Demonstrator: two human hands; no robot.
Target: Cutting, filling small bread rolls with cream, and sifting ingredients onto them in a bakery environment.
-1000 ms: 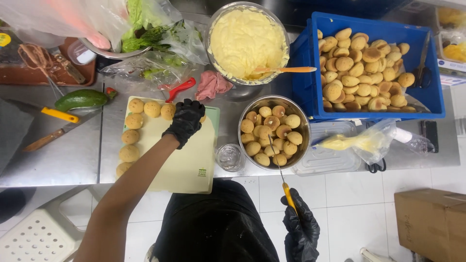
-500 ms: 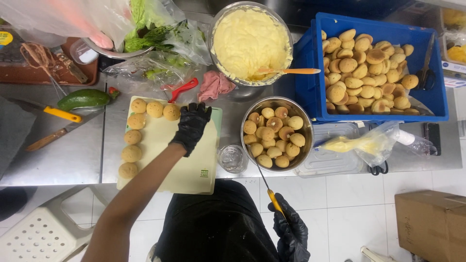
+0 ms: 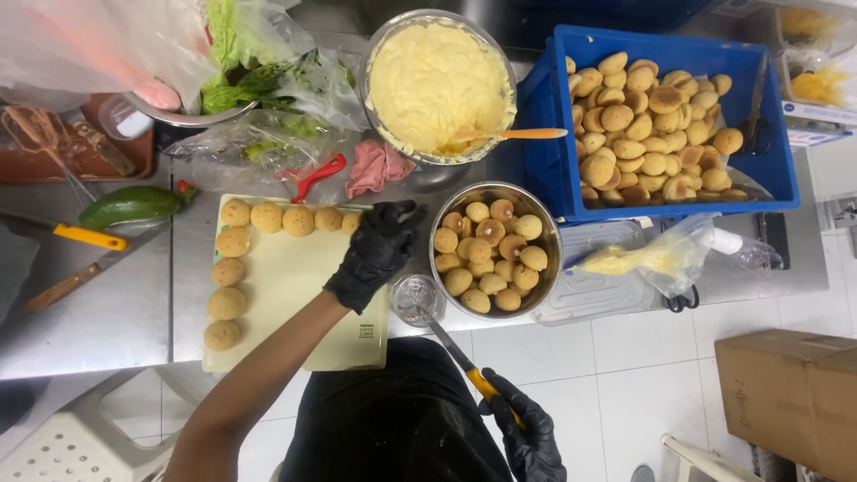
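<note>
My left hand (image 3: 373,255), in a black glove, lies over the upper right corner of a pale cutting board (image 3: 286,286), beside the last bun (image 3: 351,221) of a row. Its fingers are curled toward a metal bowl of small round buns (image 3: 489,252); whether they hold anything is hidden. My right hand (image 3: 528,435), also gloved, is low over the floor, shut on a yellow-handled knife (image 3: 464,361). The blade tip reaches a small glass cup (image 3: 415,299) at the counter's edge. More buns (image 3: 225,272) line the board's top and left sides.
A blue crate of buns (image 3: 656,107) stands at the right, a large bowl of yellow cream with an orange spatula (image 3: 437,85) behind. Bagged greens (image 3: 268,80), an avocado (image 3: 129,205), other knives (image 3: 85,236), a piping bag (image 3: 643,259) and a cardboard box (image 3: 790,397) lie around.
My left hand has shifted slightly right along the bun row toward the metal bowl. My right hand has brought the knife up and left, toward the glass cup.
</note>
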